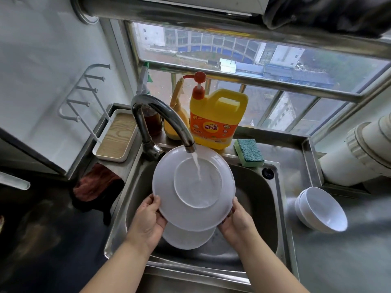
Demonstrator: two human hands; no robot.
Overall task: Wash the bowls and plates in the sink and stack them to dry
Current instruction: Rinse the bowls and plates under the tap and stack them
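I hold a white plate (169, 187) tilted over the steel sink (260, 199), its underside with the foot ring facing me. Water from the curved tap (160, 119) runs onto the ring. My left hand (148, 223) grips the plate's lower left rim, and my right hand (237, 223) grips its lower right rim. A second white plate (188, 237) lies lower in the sink, partly hidden by the held plate and my hands. Stacked white bowls (321, 208) sit on the counter right of the sink.
A yellow detergent jug (218, 119) with a red pump stands behind the tap, and a green sponge (249, 152) lies on the sink's back edge. A wood-bottomed tray (116, 138) with a white wire rack (84, 92) sits at the left. A white pipe (359, 149) lies at the right.
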